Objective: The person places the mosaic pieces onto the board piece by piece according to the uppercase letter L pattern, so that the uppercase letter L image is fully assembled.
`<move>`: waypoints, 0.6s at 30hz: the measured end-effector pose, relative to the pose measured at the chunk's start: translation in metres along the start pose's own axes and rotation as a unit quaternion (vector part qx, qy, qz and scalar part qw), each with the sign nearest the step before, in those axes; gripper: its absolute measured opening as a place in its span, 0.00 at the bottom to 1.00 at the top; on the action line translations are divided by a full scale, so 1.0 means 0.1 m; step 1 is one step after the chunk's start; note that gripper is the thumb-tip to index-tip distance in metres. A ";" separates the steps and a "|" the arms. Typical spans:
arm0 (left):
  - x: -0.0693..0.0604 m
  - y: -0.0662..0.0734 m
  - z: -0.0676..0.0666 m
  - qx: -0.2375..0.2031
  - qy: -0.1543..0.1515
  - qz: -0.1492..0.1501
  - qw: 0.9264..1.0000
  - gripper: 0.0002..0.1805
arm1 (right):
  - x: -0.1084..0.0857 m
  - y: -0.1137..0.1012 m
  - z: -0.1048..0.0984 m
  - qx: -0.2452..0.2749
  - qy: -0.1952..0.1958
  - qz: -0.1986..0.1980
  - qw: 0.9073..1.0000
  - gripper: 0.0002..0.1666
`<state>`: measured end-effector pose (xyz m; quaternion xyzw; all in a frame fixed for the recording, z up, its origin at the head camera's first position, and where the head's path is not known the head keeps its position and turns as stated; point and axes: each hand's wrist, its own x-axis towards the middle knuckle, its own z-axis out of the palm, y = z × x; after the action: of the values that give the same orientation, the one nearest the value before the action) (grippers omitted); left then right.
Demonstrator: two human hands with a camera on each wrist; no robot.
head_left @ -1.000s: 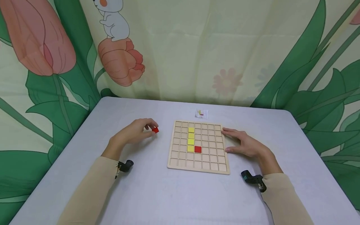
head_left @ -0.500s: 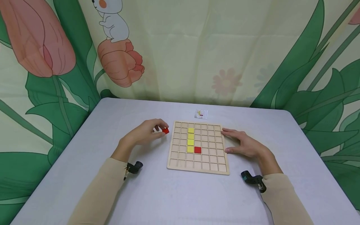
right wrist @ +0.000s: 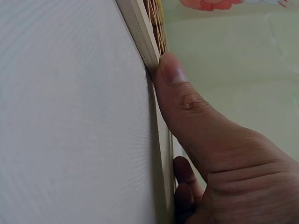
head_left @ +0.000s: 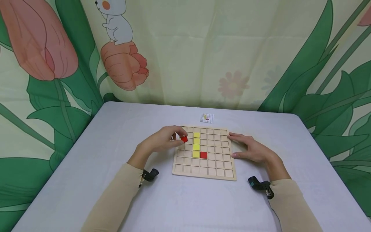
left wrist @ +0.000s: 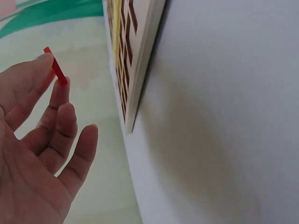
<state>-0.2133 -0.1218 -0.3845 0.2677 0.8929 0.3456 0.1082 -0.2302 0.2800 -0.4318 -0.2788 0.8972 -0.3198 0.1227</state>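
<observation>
My left hand (head_left: 163,139) pinches a thin red square tile (head_left: 184,139) between thumb and fingertips, above the left side of a wooden grid board (head_left: 204,177). In the left wrist view the tile (left wrist: 55,66) appears edge-on, apart from the board (left wrist: 135,93). Four-sided yellow tiles (head_left: 196,141) stand in one column of the grid, several in a row. Another red tile (head_left: 204,155) lies in the cell right of the lowest yellow one. My right hand (head_left: 253,148) rests against the board's right edge, with its thumb (right wrist: 175,88) touching the rim in the right wrist view.
A small printed card (head_left: 207,118) with a coloured grid pattern lies behind the board. A white cloth covers the table (head_left: 185,203). Behind it hangs a patterned curtain (head_left: 185,64). Each wrist carries a small black camera (head_left: 150,175).
My left hand has moved right with the red tile, from the table beside the board to above its left cells. The right hand stays at the board's edge.
</observation>
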 end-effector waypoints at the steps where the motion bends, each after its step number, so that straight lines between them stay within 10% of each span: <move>1: 0.02 0.02 0.02 -0.002 -0.003 0.003 1.000 0.17 | 0.00 0.00 0.00 0.001 0.000 0.000 1.000 0.49; 18: 0.33 0.38 0.27 0.013 -0.050 0.038 0.998 0.18 | -0.01 0.00 0.00 -0.002 0.001 0.007 1.000 0.49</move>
<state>-0.2158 -0.0651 -0.3791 0.3194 0.8800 0.3241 0.1358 -0.2294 0.2809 -0.4320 -0.2725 0.8997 -0.3176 0.1238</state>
